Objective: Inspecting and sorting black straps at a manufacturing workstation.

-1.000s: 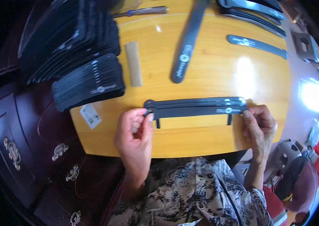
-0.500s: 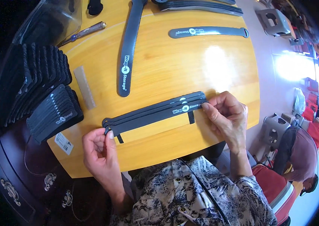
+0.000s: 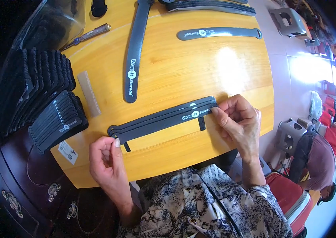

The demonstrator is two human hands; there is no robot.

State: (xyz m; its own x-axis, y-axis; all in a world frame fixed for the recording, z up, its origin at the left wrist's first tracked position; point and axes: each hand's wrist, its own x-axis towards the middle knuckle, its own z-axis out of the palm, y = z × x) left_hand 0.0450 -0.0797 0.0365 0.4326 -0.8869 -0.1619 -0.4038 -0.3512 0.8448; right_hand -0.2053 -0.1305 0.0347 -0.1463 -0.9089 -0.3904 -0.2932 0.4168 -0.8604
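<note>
head view: where are the black straps (image 3: 162,120)?

near the tabletop's (image 3: 184,75) front edge, left hand (image 3: 110,160) and right hand (image 3: 239,123) pinching opposite ends.

any risk?

uneven pull could fan the straps apart.

Shirt (image 3: 164,202), below and between the hands (image 3: 108,162): mottled black and pale grey | buttons (image 3: 193,220): round, dark, brassy centre | dark line (image 3: 224,207): slim, down the front | right sleeve (image 3: 263,194): same print, ending behind the right hand (image 3: 237,123)

This yellow wooden table (image 3: 168,156) is carrying overlapping flat black straps (image 3: 156,123). A narrow tan strip (image 3: 89,93) is lying nearby.
</note>
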